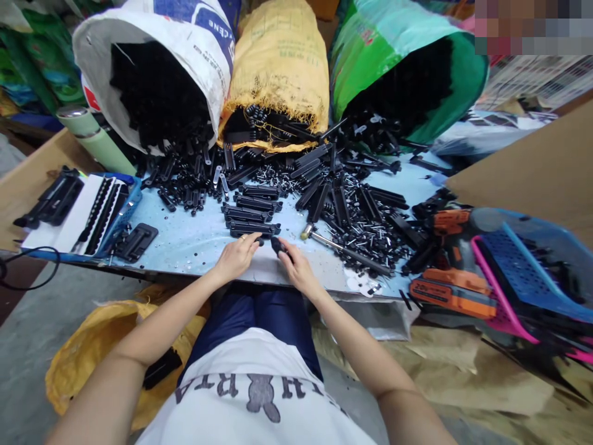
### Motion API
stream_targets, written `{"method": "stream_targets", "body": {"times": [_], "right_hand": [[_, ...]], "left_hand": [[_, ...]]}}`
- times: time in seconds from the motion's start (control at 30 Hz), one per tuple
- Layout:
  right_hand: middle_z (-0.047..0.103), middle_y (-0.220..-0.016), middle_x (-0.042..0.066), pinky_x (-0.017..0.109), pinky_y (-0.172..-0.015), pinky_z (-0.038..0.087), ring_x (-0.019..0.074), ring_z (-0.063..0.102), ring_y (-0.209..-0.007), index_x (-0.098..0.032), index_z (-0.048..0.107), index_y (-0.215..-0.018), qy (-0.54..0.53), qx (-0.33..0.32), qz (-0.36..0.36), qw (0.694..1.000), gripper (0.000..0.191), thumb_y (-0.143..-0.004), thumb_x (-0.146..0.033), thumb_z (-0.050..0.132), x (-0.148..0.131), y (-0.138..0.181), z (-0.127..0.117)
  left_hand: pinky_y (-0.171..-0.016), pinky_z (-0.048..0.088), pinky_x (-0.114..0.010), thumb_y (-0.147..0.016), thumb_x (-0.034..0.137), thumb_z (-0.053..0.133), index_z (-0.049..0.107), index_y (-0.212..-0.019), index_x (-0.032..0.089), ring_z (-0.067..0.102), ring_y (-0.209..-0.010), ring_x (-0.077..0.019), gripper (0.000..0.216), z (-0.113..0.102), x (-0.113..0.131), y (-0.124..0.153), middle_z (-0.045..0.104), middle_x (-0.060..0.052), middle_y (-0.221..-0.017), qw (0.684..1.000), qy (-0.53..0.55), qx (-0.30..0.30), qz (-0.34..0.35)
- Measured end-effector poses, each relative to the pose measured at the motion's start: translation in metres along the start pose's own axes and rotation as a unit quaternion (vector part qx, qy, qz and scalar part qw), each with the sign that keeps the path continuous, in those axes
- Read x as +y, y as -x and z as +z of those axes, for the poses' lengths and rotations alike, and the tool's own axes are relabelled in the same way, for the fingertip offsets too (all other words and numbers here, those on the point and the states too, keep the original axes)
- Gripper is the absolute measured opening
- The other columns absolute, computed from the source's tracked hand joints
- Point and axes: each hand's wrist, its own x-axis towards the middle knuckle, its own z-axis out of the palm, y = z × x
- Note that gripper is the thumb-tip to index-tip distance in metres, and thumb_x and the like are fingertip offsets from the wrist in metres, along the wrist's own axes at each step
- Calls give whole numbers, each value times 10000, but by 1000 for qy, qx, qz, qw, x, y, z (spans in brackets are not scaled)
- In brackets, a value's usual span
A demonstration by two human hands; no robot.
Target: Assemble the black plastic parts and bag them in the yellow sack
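Note:
My left hand (pixel 237 257) reaches to the near end of a short stack of black plastic bars. Its fingertips are drawn together beside the nearest black bar (pixel 254 229), and a speck of something dark shows at them, too small to name. Between the fingers and thumb of my right hand (pixel 297 267) is a small black plastic part (pixel 277 245), its shape partly covered. The bars lie side by side, crosswise in front of me. A hammer (pixel 343 247) with a brassy head and dark handle rests right of my right hand.
Behind the loose black parts and screws (pixel 365 228), a white sack (pixel 152 37), a yellow sack (pixel 282 55) and a green sack (pixel 370 55) lie open. An orange power drill (pixel 451 290) and blue basket (pixel 546 259) are right; a blue tray (pixel 134 191) and green flask (pixel 99 142) left.

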Motion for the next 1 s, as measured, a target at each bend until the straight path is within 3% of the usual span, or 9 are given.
{"method": "stream_targets", "body": {"times": [0.1,0.2,0.4,0.6,0.73,0.8,0.87,0.93,1.0], "right_hand": [[627,-886,51,352,-609,561,168,630,-644,-228,374,-1382,-240,-2,119,964,560,-903,-518,360,-12,-16,9],[620,-800,13,306,-519,546,134,588,-555,-242,432,-1356,-325,-3,125,937,597,-852,-562,439,-18,-22,10],[593,-920,22,270,-562,545,78,545,-549,-280,539,-1283,-180,-44,-35,982,488,-823,-441,567,-16,-19,-13],[559,-967,45,250,-551,542,80,554,-571,-288,436,-1367,-182,49,-68,980,507,-886,-442,476,-29,-11,11],[584,-1010,47,273,-626,545,102,583,-636,-299,379,-1397,-121,23,-86,989,513,-908,-442,438,-26,-10,18],[593,-1098,59,323,-747,536,149,615,-793,-299,395,-1387,-33,-3,-86,996,503,-909,-450,432,-16,-16,4],[587,-1162,78,375,-870,489,203,587,-979,-269,464,-1343,65,27,-81,994,485,-897,-459,452,2,-29,-25],[589,-1162,106,392,-923,450,225,552,-1055,-214,546,-1263,137,122,-61,981,452,-892,-456,452,25,-47,-68],[601,-1122,126,388,-941,427,228,543,-1052,-164,600,-1175,201,220,-15,955,412,-902,-421,429,51,-70,-116]], "left_hand": [[-776,478,-260,-956,282,337,476,-1300,180,610,-867,-137,385,1,22,2,586,-48,-956,992,129,18,-3],[-781,476,-264,-928,282,417,496,-1295,163,595,-841,-136,394,1,32,2,569,-36,-888,980,181,74,-40],[-789,477,-286,-909,277,458,561,-1236,146,567,-836,-154,367,1,42,7,566,-59,-874,983,152,101,-36],[-788,480,-290,-952,289,362,534,-1260,159,566,-867,-149,376,13,56,3,568,-78,-921,944,158,285,-47],[-745,503,-284,-946,333,377,572,-1199,164,585,-782,-132,362,22,45,3,588,-80,-953,953,186,233,-48],[-663,521,-278,-952,349,342,521,-1243,169,578,-653,-104,387,30,39,7,584,-80,-970,944,214,220,-121],[-668,535,-308,-947,325,340,423,-1327,180,600,-677,-122,415,36,35,11,569,-104,-1038,942,193,215,-170],[-836,507,-415,-913,262,406,378,-1366,197,603,-948,-217,458,38,31,13,521,-150,-1180,969,102,178,-141],[-1003,355,-545,-871,189,462,429,-1340,242,476,-1180,-292,474,35,27,10,471,-145,-1289,996,-6,81,-38]]}}
